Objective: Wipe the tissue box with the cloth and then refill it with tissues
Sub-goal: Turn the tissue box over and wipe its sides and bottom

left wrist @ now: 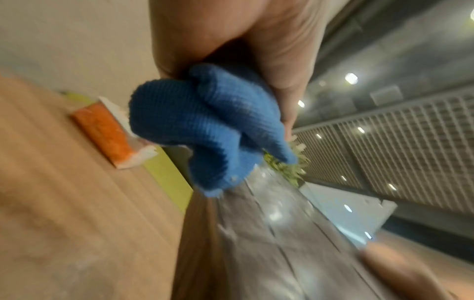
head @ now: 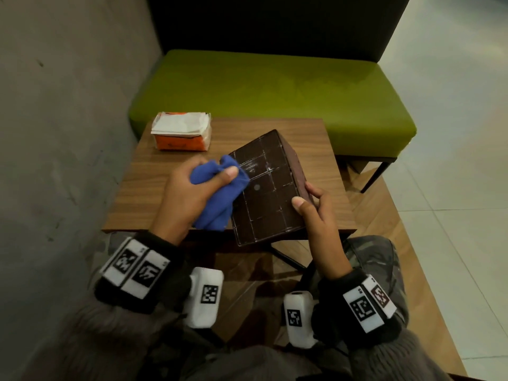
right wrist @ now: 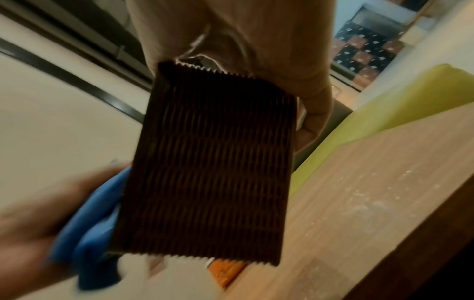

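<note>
The dark tissue box [head: 268, 188] is gripped tilted above the table [head: 170, 171] by the right hand [head: 320, 215], while the bunched blue cloth [head: 220, 193], clutched in the left hand [head: 192, 193], is pressed against its gridded face.

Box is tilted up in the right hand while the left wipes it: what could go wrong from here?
1. The right hand holds the box only at one edge; pressure from the cloth could twist it loose.
2. The box overhangs the table edge, so if it slips it may fall to the floor.
3. The grid face shows pale streaks; grooves may keep dirt.
</note>
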`<action>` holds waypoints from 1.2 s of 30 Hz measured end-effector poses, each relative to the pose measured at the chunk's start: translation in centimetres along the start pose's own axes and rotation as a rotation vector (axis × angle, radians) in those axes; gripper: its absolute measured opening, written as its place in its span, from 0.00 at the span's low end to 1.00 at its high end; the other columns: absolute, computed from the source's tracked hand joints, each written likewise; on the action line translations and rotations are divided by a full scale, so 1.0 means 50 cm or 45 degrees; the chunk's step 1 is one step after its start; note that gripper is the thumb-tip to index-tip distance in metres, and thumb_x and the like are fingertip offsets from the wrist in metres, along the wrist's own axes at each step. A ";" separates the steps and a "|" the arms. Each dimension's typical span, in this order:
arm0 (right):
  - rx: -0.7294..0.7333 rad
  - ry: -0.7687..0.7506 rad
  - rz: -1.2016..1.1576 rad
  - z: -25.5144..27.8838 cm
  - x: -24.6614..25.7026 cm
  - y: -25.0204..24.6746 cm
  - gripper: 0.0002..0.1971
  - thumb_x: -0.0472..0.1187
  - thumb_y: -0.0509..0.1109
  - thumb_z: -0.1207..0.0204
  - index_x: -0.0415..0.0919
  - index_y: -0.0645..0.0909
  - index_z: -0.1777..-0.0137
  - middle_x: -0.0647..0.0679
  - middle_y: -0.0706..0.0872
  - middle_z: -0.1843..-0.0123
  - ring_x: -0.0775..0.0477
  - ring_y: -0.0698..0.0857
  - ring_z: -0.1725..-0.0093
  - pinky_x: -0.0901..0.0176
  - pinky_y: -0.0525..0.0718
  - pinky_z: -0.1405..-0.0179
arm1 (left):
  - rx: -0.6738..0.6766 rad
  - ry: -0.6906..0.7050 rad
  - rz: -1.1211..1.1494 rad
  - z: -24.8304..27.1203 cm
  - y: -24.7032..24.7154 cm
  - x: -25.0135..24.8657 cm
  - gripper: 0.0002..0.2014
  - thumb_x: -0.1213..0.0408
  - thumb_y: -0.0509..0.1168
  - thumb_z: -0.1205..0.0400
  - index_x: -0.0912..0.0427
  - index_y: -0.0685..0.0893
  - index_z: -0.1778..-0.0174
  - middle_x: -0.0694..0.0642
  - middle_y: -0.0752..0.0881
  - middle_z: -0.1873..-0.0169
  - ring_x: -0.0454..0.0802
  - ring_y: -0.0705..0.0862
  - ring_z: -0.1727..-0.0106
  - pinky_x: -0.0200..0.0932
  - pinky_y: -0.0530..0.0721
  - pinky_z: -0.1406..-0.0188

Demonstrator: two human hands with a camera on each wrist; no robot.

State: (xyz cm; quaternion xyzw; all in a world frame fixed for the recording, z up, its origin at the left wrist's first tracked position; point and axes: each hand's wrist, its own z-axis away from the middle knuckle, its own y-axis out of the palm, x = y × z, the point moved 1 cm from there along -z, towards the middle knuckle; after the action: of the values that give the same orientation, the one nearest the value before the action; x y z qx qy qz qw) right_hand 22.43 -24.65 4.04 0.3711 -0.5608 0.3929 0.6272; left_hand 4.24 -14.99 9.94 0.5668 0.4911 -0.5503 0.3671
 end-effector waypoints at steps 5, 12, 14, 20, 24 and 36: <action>0.125 0.095 -0.152 -0.016 0.022 -0.038 0.36 0.61 0.68 0.44 0.50 0.77 0.32 0.50 0.89 0.45 0.52 0.90 0.51 0.41 0.88 0.45 | 0.128 -0.465 0.168 0.007 -0.062 0.040 0.28 0.30 0.73 0.50 0.51 0.83 0.69 0.44 0.86 0.77 0.36 0.84 0.73 0.31 0.81 0.69; 0.296 0.122 -0.088 -0.032 0.045 -0.039 0.32 0.62 0.68 0.39 0.52 0.81 0.34 0.46 0.87 0.39 0.42 0.86 0.43 0.39 0.81 0.43 | 0.303 -0.417 0.520 0.022 -0.033 0.038 0.30 0.49 0.41 0.14 0.65 0.79 0.32 0.66 0.79 0.33 0.52 0.78 0.30 0.36 0.66 0.25; 0.252 0.081 -0.063 -0.037 0.046 -0.037 0.38 0.70 0.71 0.39 0.54 0.78 0.29 0.47 0.84 0.33 0.42 0.84 0.36 0.38 0.81 0.38 | 0.303 -0.413 0.670 0.027 -0.021 0.030 0.29 0.54 0.41 0.14 0.66 0.79 0.32 0.64 0.75 0.29 0.54 0.74 0.27 0.39 0.63 0.23; 0.213 0.160 -0.176 -0.014 -0.005 0.009 0.60 0.71 0.80 0.48 0.62 0.53 0.17 0.53 0.77 0.24 0.50 0.80 0.28 0.34 0.81 0.32 | 0.361 -0.642 0.812 0.019 0.020 0.070 0.24 0.38 0.67 0.31 0.57 0.87 0.54 0.64 0.77 0.41 0.56 0.80 0.47 0.45 0.78 0.46; 0.083 0.216 -0.307 -0.016 -0.027 0.012 0.43 0.59 0.79 0.40 0.54 0.68 0.23 0.50 0.84 0.31 0.48 0.84 0.33 0.39 0.82 0.34 | 0.297 -0.676 0.691 0.026 0.017 0.097 0.35 0.41 0.78 0.42 0.64 0.87 0.47 0.70 0.80 0.39 0.60 0.79 0.42 0.50 0.75 0.38; -0.198 0.188 -0.291 -0.021 -0.018 0.006 0.51 0.56 0.81 0.50 0.43 0.64 0.26 0.46 0.84 0.36 0.48 0.87 0.40 0.47 0.85 0.37 | -0.324 -0.158 0.328 0.020 -0.019 0.075 0.30 0.56 0.80 0.37 0.51 0.76 0.40 0.55 0.84 0.43 0.49 0.86 0.45 0.45 0.86 0.50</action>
State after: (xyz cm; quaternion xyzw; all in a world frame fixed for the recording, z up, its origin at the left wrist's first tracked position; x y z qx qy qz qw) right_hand 22.55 -23.63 3.07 0.3528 -0.4960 0.3008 0.7342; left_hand 2.75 -15.16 6.25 0.5392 0.4565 -0.4659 0.5327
